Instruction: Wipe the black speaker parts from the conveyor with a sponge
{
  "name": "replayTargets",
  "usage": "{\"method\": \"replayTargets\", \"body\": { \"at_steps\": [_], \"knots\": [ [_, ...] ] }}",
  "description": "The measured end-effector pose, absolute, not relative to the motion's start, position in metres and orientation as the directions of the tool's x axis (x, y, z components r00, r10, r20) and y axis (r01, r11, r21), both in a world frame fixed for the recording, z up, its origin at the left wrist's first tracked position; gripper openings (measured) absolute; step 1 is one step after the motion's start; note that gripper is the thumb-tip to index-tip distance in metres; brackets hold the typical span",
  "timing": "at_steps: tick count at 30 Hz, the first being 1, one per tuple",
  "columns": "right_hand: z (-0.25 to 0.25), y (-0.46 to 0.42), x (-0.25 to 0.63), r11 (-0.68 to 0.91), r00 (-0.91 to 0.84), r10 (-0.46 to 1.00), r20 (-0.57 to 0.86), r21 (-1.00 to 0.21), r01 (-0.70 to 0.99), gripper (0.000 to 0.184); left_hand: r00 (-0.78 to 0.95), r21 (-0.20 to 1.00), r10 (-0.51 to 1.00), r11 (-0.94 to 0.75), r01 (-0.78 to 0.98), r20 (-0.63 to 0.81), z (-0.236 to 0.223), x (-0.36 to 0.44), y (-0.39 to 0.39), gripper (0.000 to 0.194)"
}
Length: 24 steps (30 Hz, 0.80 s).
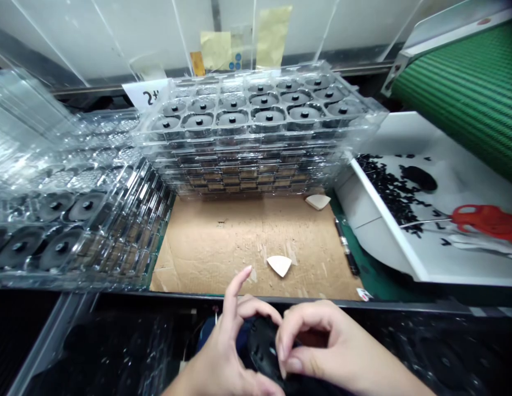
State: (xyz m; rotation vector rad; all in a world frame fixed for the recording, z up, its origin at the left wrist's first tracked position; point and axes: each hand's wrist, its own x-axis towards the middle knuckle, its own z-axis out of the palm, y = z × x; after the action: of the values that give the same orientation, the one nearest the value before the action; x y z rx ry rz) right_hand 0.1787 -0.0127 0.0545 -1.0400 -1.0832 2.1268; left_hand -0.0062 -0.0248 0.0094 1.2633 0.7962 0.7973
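Black part worked between two bare hands

The black part [259,346] is cupped in the left hand [229,352], one finger raised clear, just in front of the cardboard [214,231]. The thumb and index finger of the right hand [325,341] press together at its side; whether they pinch something small, I cannot tell. The step looks like fine fingertip work; the next move probably calls for steady left support. A white label [134,92] seems to read "2#"; no brand is legible.
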Motion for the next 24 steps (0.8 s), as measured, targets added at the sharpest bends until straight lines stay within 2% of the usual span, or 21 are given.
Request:
{"method": "replayTargets", "body": {
  "at_steps": [3,7,10,12,15,19,21,24],
  "knots": [
    [0.053,-0.021,0.176,-0.471,-0.464,0.8,-0.38,-0.877,-0.093,0.008,0.492,0.995,0.87,0.076,-0.059,-0.037,0.006,-0.008,-0.025,0.111],
    [0.046,-0.038,0.175,-0.506,-0.188,0.862,-0.471,-0.827,-0.247,0.02,0.432,0.994,0.901,-0.001,-0.113,0.05,0.0,-0.007,-0.025,0.103],
    [0.037,-0.051,0.18,-0.479,-0.051,0.874,-0.483,-0.84,-0.255,0.029,0.379,0.985,0.911,-0.125,-0.116,0.16,0.0,-0.006,-0.023,0.1],
    [0.031,-0.056,0.185,-0.388,-0.017,0.92,-0.391,-0.907,-0.161,0.025,0.366,0.976,0.905,-0.207,-0.072,0.218,0.002,-0.006,-0.021,0.103],
    [0.027,-0.059,0.189,-0.141,-0.042,0.989,-0.142,-0.989,0.034,0.004,0.343,0.963,0.905,-0.269,-0.001,0.253,0.006,-0.005,-0.021,0.107],
    [0.031,-0.057,0.189,0.082,-0.111,0.992,0.062,-0.979,0.187,0.021,0.32,0.946,0.896,-0.323,-0.002,0.307,0.006,-0.005,-0.025,0.099],
    [0.034,-0.054,0.188,0.196,-0.179,0.973,0.148,-0.938,0.285,0.027,0.316,0.961,0.911,-0.276,-0.004,0.264,0.004,-0.006,-0.027,0.097],
    [0.036,-0.051,0.191,0.326,-0.206,0.944,0.258,-0.832,0.45,0.024,0.397,0.998,0.915,-0.062,-0.014,0.063,0.003,-0.003,-0.028,0.083]
  ]
}}
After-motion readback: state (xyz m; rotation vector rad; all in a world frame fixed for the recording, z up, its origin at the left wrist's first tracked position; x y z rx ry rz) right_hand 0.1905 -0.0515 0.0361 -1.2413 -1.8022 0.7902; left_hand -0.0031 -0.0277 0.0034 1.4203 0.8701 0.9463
